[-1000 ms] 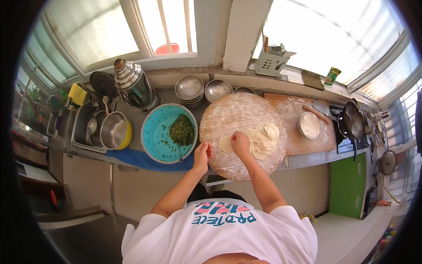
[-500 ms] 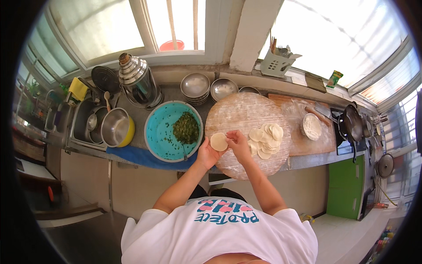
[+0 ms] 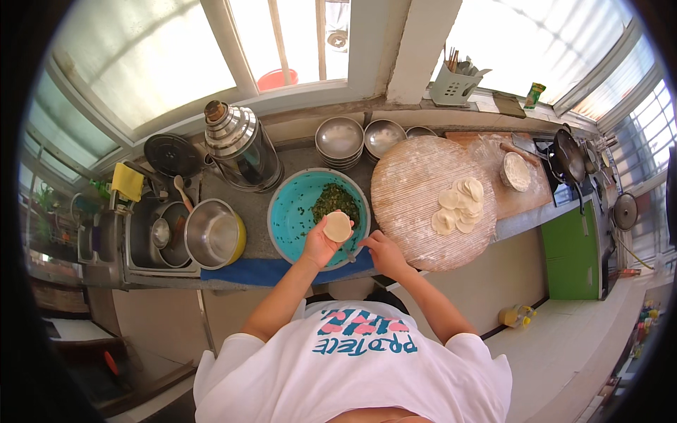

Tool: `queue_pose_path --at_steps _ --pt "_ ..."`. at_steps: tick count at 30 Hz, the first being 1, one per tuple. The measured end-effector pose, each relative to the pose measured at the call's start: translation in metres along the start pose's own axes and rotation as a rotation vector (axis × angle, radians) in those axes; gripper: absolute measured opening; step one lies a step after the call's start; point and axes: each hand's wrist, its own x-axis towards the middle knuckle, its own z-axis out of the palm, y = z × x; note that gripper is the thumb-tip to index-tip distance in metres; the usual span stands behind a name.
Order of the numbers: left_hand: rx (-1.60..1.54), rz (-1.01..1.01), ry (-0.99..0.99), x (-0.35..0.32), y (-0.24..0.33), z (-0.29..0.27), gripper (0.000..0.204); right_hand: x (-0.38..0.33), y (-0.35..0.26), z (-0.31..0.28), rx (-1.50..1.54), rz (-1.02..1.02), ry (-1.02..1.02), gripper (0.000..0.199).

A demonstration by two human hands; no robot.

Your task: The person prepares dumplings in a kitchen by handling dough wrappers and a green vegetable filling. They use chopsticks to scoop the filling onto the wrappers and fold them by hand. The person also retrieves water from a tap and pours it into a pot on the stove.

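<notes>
A round dumpling wrapper [image 3: 337, 226] lies on the fingers of my left hand [image 3: 319, 247], which holds it over the near side of a turquoise basin [image 3: 279, 238]. Chopped green filling [image 3: 334, 199] is heaped in that basin, partly hidden by the wrapper. A spoon's handle [image 3: 350, 256] rests at the near right rim. Beside it is my right hand [image 3: 386, 253], its fingers loosely bent and reaching toward the rim, apart from the handle. More wrappers [image 3: 460, 204] overlap in a pile on a round, floured board [image 3: 409, 183] to the right.
Metal bowls [image 3: 340, 138] stand behind the basin, with a large thermos [image 3: 243, 149] to their left. A steel pot [image 3: 214, 233] sits by the sink [image 3: 137, 243]. Right of the board are a bowl of flour [image 3: 516, 173], a rolling pin [image 3: 520, 152] and a wok [image 3: 566, 156].
My left hand has carried the wrapper left over the basin. My right hand has let go of the wrapper and moved to the basin's right rim. The view has shifted left.
</notes>
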Motion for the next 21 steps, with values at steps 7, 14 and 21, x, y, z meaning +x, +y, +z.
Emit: queue_pose_path --at_steps 7,14,21 --pt "-0.001 -0.005 0.054 -0.025 0.061 -0.056 0.04 -0.005 0.003 0.075 -0.074 0.495 0.22 0.01" --pt "-0.009 -0.033 0.071 -0.035 0.079 -0.077 0.039 0.02 0.026 0.097 0.809 0.752 0.424 0.031" --pt "0.024 -0.048 0.069 -0.04 0.091 -0.07 0.04 0.008 0.032 0.134 1.061 0.783 0.399 0.027"
